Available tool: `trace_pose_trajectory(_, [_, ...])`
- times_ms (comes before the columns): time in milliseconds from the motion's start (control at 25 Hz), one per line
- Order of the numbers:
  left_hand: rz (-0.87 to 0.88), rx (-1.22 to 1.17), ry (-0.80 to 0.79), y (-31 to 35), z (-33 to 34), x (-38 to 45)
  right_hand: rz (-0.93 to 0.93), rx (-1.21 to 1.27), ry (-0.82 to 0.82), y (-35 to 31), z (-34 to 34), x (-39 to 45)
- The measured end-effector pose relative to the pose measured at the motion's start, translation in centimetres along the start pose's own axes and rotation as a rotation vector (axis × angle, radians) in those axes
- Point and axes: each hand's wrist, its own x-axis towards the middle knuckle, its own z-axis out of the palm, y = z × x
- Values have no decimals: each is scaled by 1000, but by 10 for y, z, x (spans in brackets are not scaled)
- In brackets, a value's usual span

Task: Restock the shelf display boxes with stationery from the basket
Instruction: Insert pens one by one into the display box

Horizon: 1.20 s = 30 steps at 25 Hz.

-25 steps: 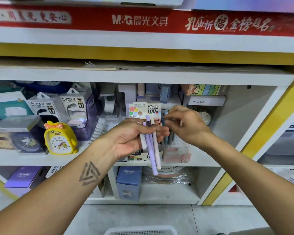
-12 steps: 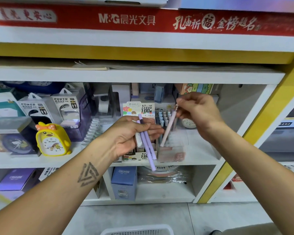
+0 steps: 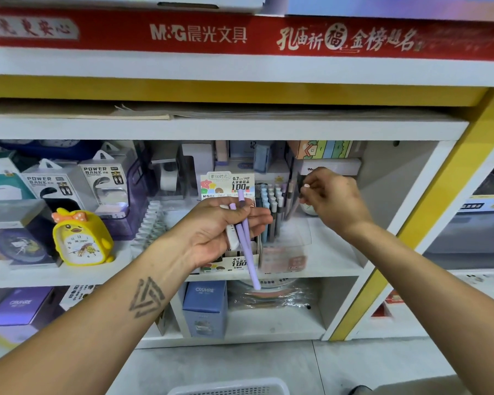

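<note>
white shop shelving (image 3: 226, 129) fills the background; left hand (image 3: 211, 232) grips slim lilac and white plastic pens (image 3: 244, 238) before the clear plastic display box (image 3: 285, 246); right hand (image 3: 331, 198), fingers curled, hovers above its upright pens, contents uncertain; seat each pen vertically, singly; white mesh basket (image 3: 228, 389) lies below.

The basket (image 3: 228, 388) is cut off by the bottom edge (only its rim shows); the right hand (image 3: 332, 199) is blurred; whether it holds anything cannot be told.
</note>
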Motion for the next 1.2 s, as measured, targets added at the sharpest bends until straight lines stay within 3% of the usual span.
trace_pose_trajectory(400, [-15, 12, -21, -3, -2, 1, -149, -143, -71, 6, 6, 8])
trace_pose_trajectory(520, [-18, 30, -36, -4, -1, 0, -215, -375, -70, 4, 11, 6])
trace_pose_trajectory(640, [-24, 35, -72, -5, 0, -2, -150, -511, -169, -3, 15, 3])
trace_pose_trajectory(720, [-28, 37, -99, -5, 1, -3, -131, -381, -118, -14, 15, 4])
trace_pose_trajectory(800, [-21, 44, -114, -4, 4, -3, -7, -6, -124, -32, 13, 4])
trace_pose_trajectory(880, [-17, 60, -118, -5, 7, -3, 152, 391, -302, -49, 13, -1])
trace_pose_trajectory(1000, [-8, 67, -143, -7, 13, -3, 214, 607, -438, -58, 15, -8])
trace_pose_trajectory(1200, [0, 45, -14, 0, 5, 0, 272, 743, -56, -42, -11, 10])
